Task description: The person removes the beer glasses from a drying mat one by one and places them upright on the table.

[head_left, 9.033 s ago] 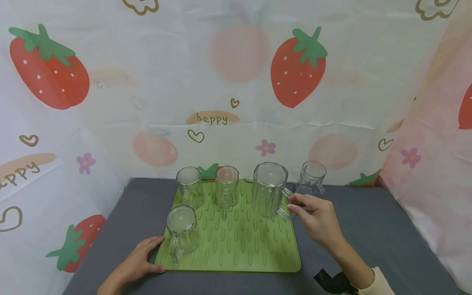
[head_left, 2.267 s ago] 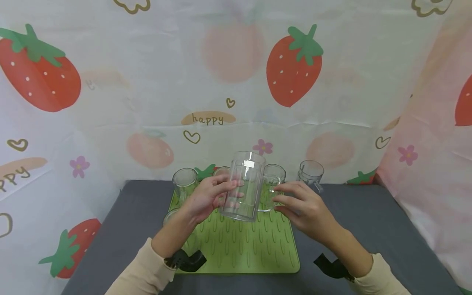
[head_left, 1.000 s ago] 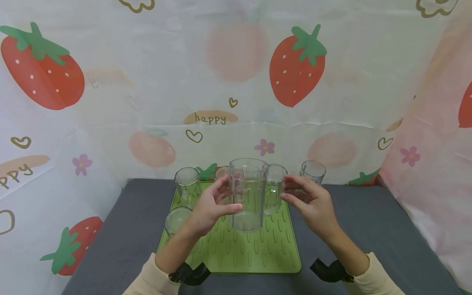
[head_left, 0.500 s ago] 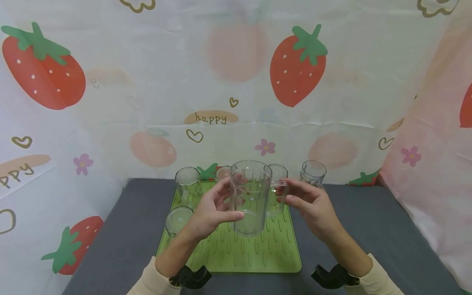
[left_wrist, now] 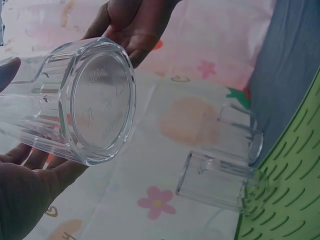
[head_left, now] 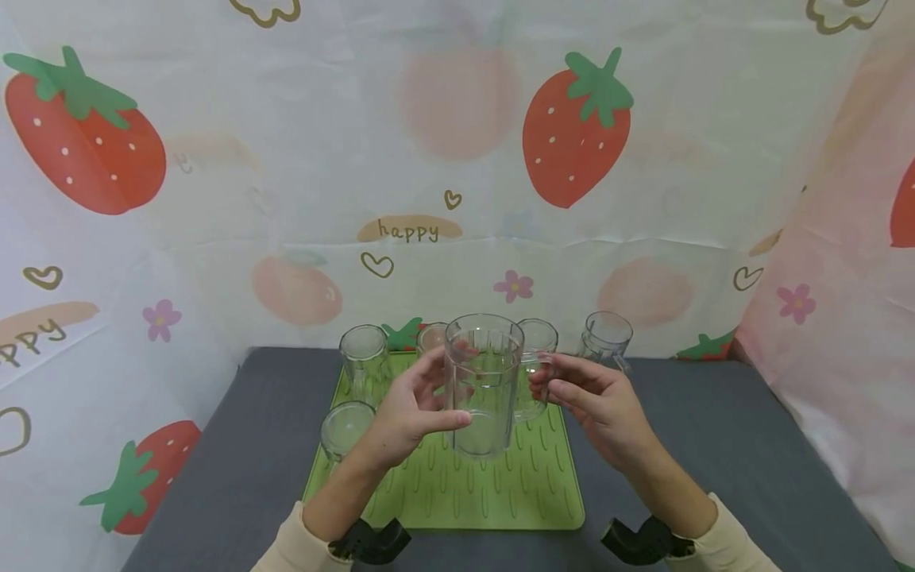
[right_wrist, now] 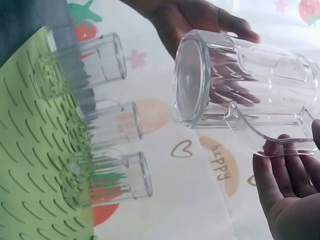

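A clear glass mug (head_left: 483,433) is held upright, rim up, above the green ridged mat (head_left: 472,508). My left hand (head_left: 403,413) grips its body from the left, thumb in front and fingers behind. On the other side my right hand (head_left: 600,397) pinches the mug's handle, which shows better in the right wrist view as a clear handle (right_wrist: 270,140) with fingertips on it. The round base (left_wrist: 102,100) of the mug, with raised lettering, faces the left wrist camera.
Similar mugs stand on the mat: a front-left mug (head_left: 348,429), a back-left mug (head_left: 364,361), a back-middle mug (head_left: 431,338) and a back-right mug (head_left: 538,338), partly hidden. Another mug (head_left: 606,342) stands off the mat on the grey tabletop (head_left: 715,461). A printed curtain (head_left: 322,159) hangs behind.
Nine seconds ago the left hand rested at the mat's edge and the right held a mug's handle. The held mug, tilted 2.3 seconds ago, is now upright; the right fingers have closed on its handle.
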A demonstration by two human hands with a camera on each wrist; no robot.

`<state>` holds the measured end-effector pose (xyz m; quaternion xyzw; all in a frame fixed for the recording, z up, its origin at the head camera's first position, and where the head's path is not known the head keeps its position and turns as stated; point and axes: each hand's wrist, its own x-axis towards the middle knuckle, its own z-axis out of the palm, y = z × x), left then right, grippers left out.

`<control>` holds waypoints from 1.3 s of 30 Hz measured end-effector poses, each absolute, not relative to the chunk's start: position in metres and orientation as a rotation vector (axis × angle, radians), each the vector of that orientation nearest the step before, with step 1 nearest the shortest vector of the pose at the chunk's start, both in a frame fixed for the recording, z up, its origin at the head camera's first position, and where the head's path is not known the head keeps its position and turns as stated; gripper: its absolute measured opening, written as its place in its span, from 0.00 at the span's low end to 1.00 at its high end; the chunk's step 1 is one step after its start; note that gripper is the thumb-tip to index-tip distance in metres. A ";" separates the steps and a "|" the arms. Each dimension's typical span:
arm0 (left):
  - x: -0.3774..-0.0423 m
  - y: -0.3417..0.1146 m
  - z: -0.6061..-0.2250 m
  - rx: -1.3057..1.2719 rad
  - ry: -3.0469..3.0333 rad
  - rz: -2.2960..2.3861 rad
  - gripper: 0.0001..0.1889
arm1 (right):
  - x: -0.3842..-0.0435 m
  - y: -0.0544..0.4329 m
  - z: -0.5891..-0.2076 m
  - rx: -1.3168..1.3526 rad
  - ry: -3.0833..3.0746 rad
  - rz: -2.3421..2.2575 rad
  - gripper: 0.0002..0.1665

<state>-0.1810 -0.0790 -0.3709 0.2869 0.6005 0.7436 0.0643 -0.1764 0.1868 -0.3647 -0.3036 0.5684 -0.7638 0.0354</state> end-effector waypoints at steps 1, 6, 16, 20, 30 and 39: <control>-0.181 -0.079 -0.371 0.864 1.815 2.244 0.46 | -0.177 0.187 -0.365 -0.937 1.749 -2.346 0.23; -0.182 -0.080 -0.374 0.839 1.829 2.225 0.46 | -0.177 0.187 -0.366 -0.947 1.779 -2.343 0.24; -0.181 -0.081 -0.375 0.820 1.860 2.209 0.46 | -0.178 0.185 -0.366 -0.880 1.911 -2.338 0.21; -0.181 -0.081 -0.376 0.816 1.862 2.203 0.46 | -0.178 0.185 -0.366 -0.847 1.969 -2.317 0.20; -0.181 -0.081 -0.379 0.774 1.897 2.170 0.46 | -0.177 0.185 -0.363 -0.822 2.115 -2.245 0.19; -0.180 -0.081 -0.378 0.788 1.908 2.158 0.48 | -0.176 0.184 -0.359 -0.787 2.207 -2.212 0.17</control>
